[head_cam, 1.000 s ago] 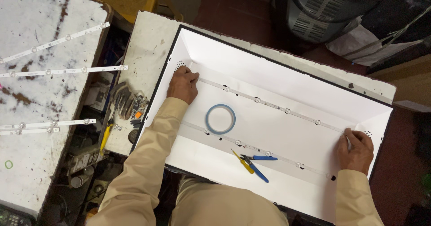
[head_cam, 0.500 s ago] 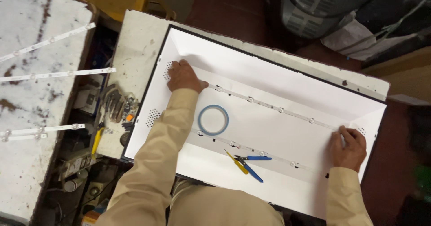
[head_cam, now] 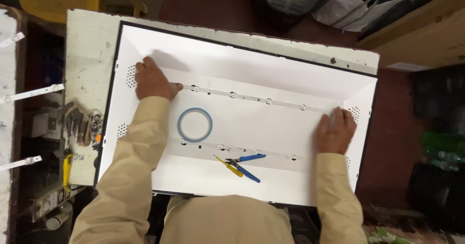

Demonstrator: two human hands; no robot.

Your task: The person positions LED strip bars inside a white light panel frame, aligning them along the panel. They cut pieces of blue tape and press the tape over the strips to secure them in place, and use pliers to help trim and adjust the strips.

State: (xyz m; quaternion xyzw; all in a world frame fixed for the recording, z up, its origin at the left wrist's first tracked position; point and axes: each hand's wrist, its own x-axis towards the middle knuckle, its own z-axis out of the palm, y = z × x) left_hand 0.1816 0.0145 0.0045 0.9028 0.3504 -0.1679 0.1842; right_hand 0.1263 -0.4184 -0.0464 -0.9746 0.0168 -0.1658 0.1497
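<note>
White panel tray (head_cam: 271,64) on bench holds far LED strip (head_cam: 252,98), near LED strip (head_cam: 232,149), blue tape ring (head_cam: 194,125), blue-handled cutters (head_cam: 244,165), yellow screwdriver (head_cam: 230,167). Left hand (head_cam: 152,81) flat, fingers pressing far strip's left end. Right hand (head_cam: 335,131) flat on its right end; grip unclear.

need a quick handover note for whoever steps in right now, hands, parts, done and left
Left hand: pressed flat on the left end of the upper light strip.
Right hand: pressed on that strip's right end.
Both strips lie in the white panel tray; the lower strip lies flat below, untouched.
Blue tape roll sits between the strips. Blue-handled cutters and yellow-handled tool lie near the front edge.
Done: both strips are laid in place.
Left: not clear whether either is fixed down.
</note>
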